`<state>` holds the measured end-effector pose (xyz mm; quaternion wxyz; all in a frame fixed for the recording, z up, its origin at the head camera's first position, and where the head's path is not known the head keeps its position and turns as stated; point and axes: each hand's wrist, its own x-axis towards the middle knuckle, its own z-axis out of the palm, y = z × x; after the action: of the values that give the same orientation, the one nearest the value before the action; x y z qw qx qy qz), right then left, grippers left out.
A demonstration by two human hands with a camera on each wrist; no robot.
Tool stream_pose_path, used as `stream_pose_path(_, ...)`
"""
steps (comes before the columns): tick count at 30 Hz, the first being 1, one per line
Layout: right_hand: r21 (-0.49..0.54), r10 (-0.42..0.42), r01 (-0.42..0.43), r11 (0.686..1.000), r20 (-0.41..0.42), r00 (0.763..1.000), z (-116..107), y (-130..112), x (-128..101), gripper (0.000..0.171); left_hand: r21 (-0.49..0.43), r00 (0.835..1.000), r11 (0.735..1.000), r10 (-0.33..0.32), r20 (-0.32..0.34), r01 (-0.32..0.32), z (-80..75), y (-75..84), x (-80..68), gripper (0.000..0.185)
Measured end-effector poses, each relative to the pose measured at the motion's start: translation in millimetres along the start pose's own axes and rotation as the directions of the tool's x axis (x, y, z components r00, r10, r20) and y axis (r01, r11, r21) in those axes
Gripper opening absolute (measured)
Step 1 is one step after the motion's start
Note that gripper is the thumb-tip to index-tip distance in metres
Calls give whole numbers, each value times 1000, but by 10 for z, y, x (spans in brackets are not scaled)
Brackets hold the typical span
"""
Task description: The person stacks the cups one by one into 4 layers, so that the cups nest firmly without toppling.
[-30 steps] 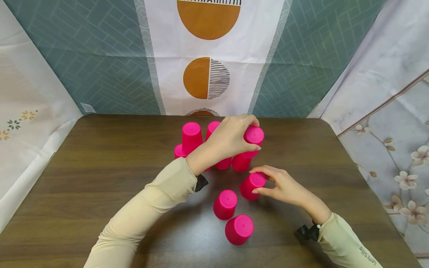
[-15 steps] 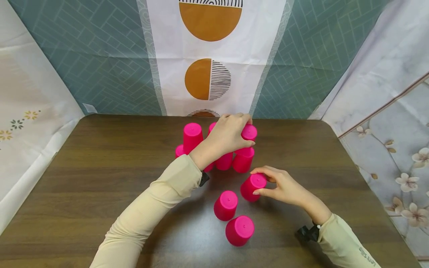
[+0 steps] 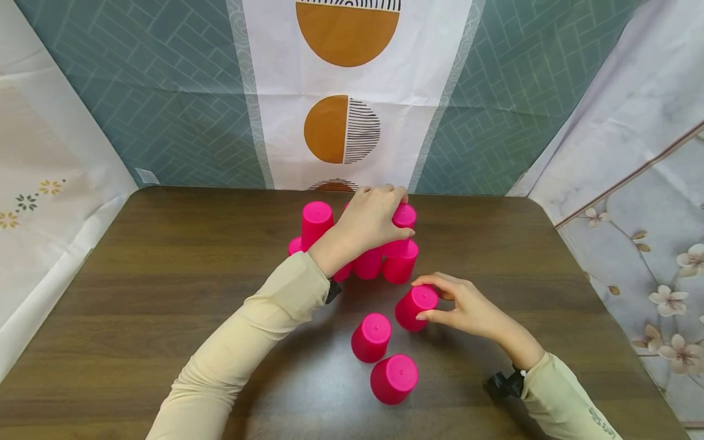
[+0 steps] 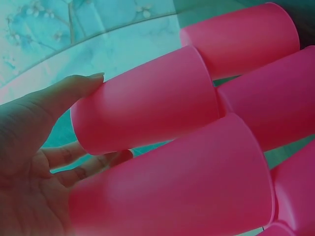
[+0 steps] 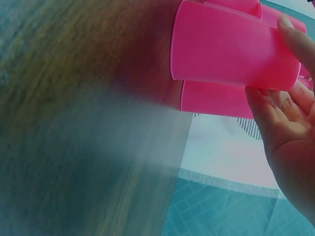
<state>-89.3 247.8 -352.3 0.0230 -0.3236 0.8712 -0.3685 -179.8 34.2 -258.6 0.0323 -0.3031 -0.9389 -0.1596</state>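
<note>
Status: left hand (image 3: 365,223) gripping upper cup (image 3: 404,215) near its closed end, above lower cup (image 3: 400,264) | right hand (image 3: 459,305) pinching near cup (image 3: 412,310), inverted on counter (image 3: 137,305) | middle cup (image 3: 371,338), front cup (image 3: 394,379) inverted, closer to person.

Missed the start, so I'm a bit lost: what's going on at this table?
A person is handling pink cups with both hands. The left hand grips an upside-down cup at the upper level of a stack toward the back of the table; whether it rests fully on the row below is hard to tell. The right hand holds another cup in front of the stack. Two more cups stand upside down nearer the person.
</note>
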Motion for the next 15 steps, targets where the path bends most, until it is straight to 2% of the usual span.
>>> stream_pose_path(6, 15, -12, 12, 1000, -5, 1000, -51, -200, 31, 50, -12, 1000, 1000, -10, 5, 10, -11, -45, 14, 50)
stream_pose_path(15, 26, 3, -3, 1000, -6, 1000, -54, -210, 27, 50, -26, 1000, 1000, -3, 2, 3, -17, -58, 10, 51)
